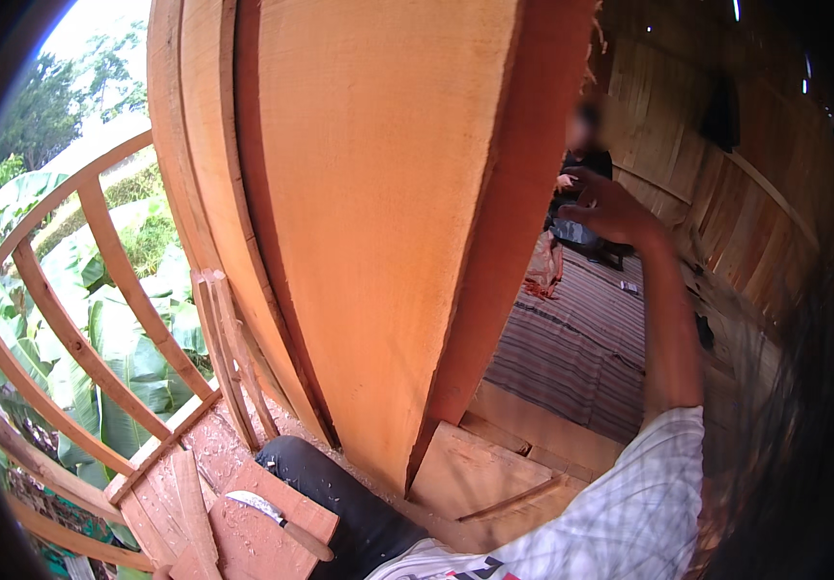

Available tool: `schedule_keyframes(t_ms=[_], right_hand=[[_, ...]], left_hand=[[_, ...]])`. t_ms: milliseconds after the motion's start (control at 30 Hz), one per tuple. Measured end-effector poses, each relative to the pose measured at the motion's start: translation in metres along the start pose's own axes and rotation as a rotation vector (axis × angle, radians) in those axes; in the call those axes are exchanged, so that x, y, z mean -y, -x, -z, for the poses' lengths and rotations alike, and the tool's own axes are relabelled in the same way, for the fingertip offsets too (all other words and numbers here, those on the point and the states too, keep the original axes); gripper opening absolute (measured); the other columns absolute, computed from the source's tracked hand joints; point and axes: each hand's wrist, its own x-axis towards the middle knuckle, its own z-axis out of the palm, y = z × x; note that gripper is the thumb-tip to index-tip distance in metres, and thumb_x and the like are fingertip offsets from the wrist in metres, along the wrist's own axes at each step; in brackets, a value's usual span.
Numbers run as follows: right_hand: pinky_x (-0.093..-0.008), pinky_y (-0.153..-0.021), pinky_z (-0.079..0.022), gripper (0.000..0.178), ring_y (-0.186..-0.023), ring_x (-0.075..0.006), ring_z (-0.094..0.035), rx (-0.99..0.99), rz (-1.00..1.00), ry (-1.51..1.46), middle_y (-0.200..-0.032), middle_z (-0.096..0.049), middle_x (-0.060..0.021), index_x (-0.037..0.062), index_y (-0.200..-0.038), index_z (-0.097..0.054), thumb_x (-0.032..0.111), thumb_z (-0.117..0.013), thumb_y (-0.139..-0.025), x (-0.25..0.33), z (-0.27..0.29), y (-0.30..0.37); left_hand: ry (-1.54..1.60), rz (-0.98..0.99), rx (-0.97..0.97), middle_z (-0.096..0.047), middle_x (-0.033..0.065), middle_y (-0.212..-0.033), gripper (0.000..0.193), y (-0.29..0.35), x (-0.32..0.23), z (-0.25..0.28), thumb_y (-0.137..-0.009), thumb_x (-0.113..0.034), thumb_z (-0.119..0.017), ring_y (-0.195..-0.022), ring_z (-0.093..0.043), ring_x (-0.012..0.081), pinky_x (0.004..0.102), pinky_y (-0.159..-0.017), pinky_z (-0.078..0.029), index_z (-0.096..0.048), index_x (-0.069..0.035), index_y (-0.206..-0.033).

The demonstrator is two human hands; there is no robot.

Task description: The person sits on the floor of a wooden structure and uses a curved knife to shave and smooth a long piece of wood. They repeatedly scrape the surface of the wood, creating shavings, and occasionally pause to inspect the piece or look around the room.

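So, head view: the right hand (615, 211) is hanging up in the air near the edge of a big wooden panel (368, 193). Its fingers are bending loosely, with the thumb staying apart from them, and nothing visible is being pinched. Can't tell if a fingertip is touching anything. Also can't tell what the left hand is doing, it isn't showing clearly.

Down low, a knife (283, 525) with a curved blade and wooden handle is lying on a flat reddish board (252, 541), right beside the wearer's dark-trousered leg (339, 493). A narrow wood strip (190, 503) is lying just left of the board, and pale shavings (228, 435) are littering the floor around there. Some thin sticks (226, 358) are leaning upright beside the panel.

Over on the left, a wooden railing (131, 280) is standing in front of big green leaves (127, 338). Past the panel, another person (593, 162) is sitting in the room, and a striped mat (571, 358) is covering the floor.
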Motion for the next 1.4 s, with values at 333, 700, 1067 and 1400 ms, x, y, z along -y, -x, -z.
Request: schedule_keyframes(t_ms=[333,700,1067,1400], right_hand=[[-0.029,-0.083,-0.048,0.056,-0.098,-0.0147,-0.06,-0.455,0.414,-0.576,-0.119,-0.058,-0.0113,0.0055,-0.14,-0.041,0.025,-0.061,-0.091,0.102,0.045,0.067],[-0.0336,-0.087,-0.048,0.065,-0.106,-0.0227,-0.058,-0.336,0.551,-0.724,-0.124,-0.054,-0.017,0.0024,-0.14,-0.036,0.028,-0.065,-0.087,0.121,0.017,0.066],[-0.0368,-0.081,-0.048,0.062,-0.093,-0.0271,-0.061,0.625,0.865,-0.163,-0.11,-0.059,-0.016,0.0023,-0.132,-0.045,0.032,-0.069,-0.083,0.212,-0.031,0.171],[-0.0397,-0.076,-0.049,0.062,-0.082,-0.0321,-0.062,0.67,0.778,0.181,-0.095,-0.062,-0.0161,0.0028,-0.125,-0.052,0.037,-0.073,-0.078,0.289,0.028,0.188]], left_hand=[[0.02,0.003,0.067,-0.064,0.0139,-0.093,0.03,0.001,0.02,0.017,-0.083,-0.025,-0.062,-0.072,-0.065,0.0252,0.0366,-0.063,-0.05,-0.057,-0.002,-0.103],[0.047,0.038,0.062,-0.065,0.0144,-0.092,0.03,0.009,0.04,0.019,-0.083,-0.025,-0.062,-0.072,-0.065,0.0258,0.0369,-0.064,-0.05,-0.058,-0.002,-0.102],[0.061,-0.021,0.124,-0.065,0.015,-0.092,0.03,0.007,0.043,0.012,-0.083,-0.025,-0.062,-0.073,-0.065,0.0263,0.0371,-0.064,-0.05,-0.059,-0.002,-0.101],[0.061,-0.066,0.206,-0.065,0.0155,-0.091,0.03,-0.007,0.054,0.014,-0.083,-0.025,-0.062,-0.074,-0.065,0.0269,0.0373,-0.065,-0.05,-0.059,-0.001,-0.1]])
